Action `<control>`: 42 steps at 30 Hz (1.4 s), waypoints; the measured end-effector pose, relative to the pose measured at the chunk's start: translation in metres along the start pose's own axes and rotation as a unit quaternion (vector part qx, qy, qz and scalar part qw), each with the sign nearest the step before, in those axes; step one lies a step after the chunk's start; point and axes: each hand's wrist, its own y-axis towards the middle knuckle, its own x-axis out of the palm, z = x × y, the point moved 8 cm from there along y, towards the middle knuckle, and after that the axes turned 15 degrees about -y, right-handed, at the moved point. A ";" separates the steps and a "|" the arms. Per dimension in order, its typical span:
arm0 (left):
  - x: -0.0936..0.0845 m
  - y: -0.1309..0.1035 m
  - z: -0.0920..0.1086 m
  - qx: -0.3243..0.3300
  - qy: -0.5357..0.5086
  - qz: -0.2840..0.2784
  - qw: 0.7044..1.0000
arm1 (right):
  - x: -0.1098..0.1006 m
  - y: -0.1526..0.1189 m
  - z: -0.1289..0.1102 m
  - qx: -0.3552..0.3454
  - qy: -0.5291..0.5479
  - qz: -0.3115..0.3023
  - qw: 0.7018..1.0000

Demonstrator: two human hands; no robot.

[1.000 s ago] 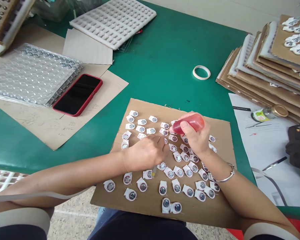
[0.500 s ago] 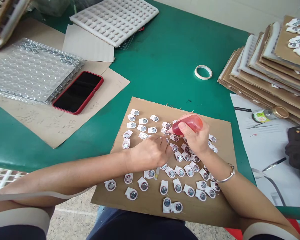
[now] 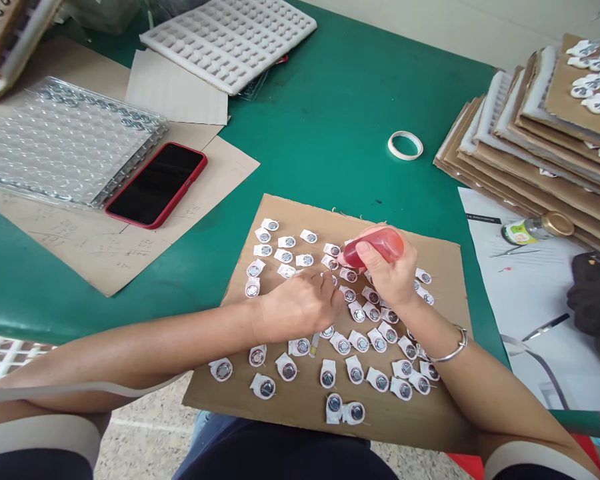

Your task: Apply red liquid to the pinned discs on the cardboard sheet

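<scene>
A brown cardboard sheet (image 3: 430,413) lies on the green table and carries several small round metal parts on white tabs (image 3: 284,367). My right hand (image 3: 393,277) grips a small red squeeze bottle (image 3: 377,245), tilted with its tip down-left toward the parts in the middle rows. My left hand (image 3: 300,307) rests on the sheet just left of the bottle tip, fingers curled over parts there; a thin stick-like tool (image 3: 314,345) pokes out beneath it. What the fingertips pinch is hidden.
A red-cased phone (image 3: 156,184) lies on cardboard beside a clear blister tray (image 3: 65,143). A white foam tray (image 3: 230,40) sits at the back, a tape ring (image 3: 405,145) mid-table, stacked cardboard sheets (image 3: 525,140) at right, a small bottle (image 3: 537,229) on white paper.
Both hands stay over the middle rows; the left hand has crept slightly right and up toward the bottle tip. The view shifted a little.
</scene>
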 end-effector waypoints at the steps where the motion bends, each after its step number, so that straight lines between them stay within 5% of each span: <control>1: 0.000 0.000 0.000 0.001 0.000 -0.001 1.000 | 0.000 0.000 0.000 0.003 0.003 -0.001 1.000; 42: 0.004 -0.003 -0.002 -0.001 -0.017 0.003 1.000 | -0.004 0.003 0.006 0.014 -0.014 0.013 1.000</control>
